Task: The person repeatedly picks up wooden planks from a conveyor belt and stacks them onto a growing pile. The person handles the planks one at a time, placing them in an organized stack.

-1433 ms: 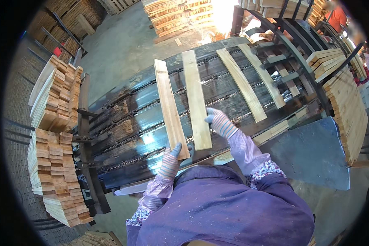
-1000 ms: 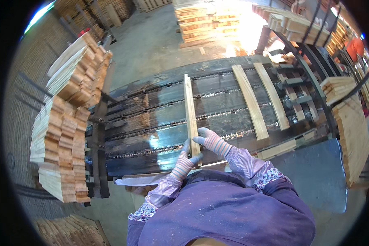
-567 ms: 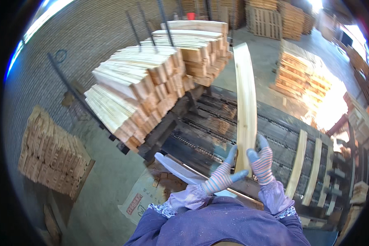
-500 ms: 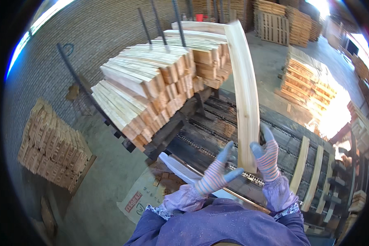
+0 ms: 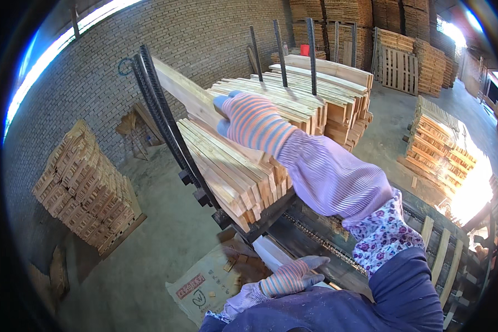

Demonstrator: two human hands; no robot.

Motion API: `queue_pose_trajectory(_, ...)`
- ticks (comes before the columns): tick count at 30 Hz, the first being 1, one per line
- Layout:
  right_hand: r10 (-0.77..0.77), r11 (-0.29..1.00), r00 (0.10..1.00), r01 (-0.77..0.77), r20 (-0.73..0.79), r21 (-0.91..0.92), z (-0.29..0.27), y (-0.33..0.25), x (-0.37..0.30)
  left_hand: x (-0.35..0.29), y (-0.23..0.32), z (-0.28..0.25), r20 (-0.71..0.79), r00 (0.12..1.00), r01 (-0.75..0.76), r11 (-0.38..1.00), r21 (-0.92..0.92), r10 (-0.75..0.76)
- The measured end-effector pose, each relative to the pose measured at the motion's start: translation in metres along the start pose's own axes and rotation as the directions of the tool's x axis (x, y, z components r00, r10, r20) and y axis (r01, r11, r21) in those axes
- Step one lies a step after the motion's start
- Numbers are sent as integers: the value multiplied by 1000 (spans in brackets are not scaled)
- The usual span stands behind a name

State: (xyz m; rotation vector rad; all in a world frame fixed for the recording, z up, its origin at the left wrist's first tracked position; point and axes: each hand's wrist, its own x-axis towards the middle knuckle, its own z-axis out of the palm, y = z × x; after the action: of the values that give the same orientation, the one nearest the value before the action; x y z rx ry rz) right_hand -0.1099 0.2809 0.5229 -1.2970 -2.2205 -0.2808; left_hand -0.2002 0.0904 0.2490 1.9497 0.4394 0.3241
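Observation:
My right hand [image 5: 254, 122], in a striped glove, reaches across to the stack of boards [image 5: 235, 177]. Its fingers are bent over a long pale wooden board [image 5: 185, 91], which lies tilted above the left part of the stack and sticks out past the dark upright bars. My forearm hides part of the stack. Low and close to my body, my left hand [image 5: 288, 276] has its fingers stretched out and holds nothing that I can see. It is beside a pale strip [image 5: 271, 253] at the edge of the chain conveyor [image 5: 326, 240].
Dark ridged bars [image 5: 171, 122] stand at the stack's left, and more uprights [image 5: 311, 55] rise behind it. Wood piles stand at the left [image 5: 88, 188] and right [image 5: 442, 144]. Narrow slats [image 5: 440, 257] lie on the conveyor's right part. A printed sack [image 5: 196, 293] lies below.
My right hand has moved from above the conveyor to the stack, onto a board there. The board that stood between my hands has left that spot. My left hand has dropped lower.

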Motion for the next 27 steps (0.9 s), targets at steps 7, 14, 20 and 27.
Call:
queue_pose_trajectory(7,131,949,916,-5,380,-316,34,-6,24,-26,-20,-36,67,987,153,985,-80,-148)
queue_pose_trajectory(14,215,951,834,-59,508,-305,43,7,88,-45,-15,-81,-30,999,-33,977,-212,27)
queue_pose_trajectory(20,267,937,759,-61,594,-344,62,3,117,-44,-31,-84,-73,997,8,934,-358,-37)
queue_pose_trajectory(27,98,975,894,-174,438,137,44,59,76,-37,-29,-79,74,997,42,910,-413,-13)
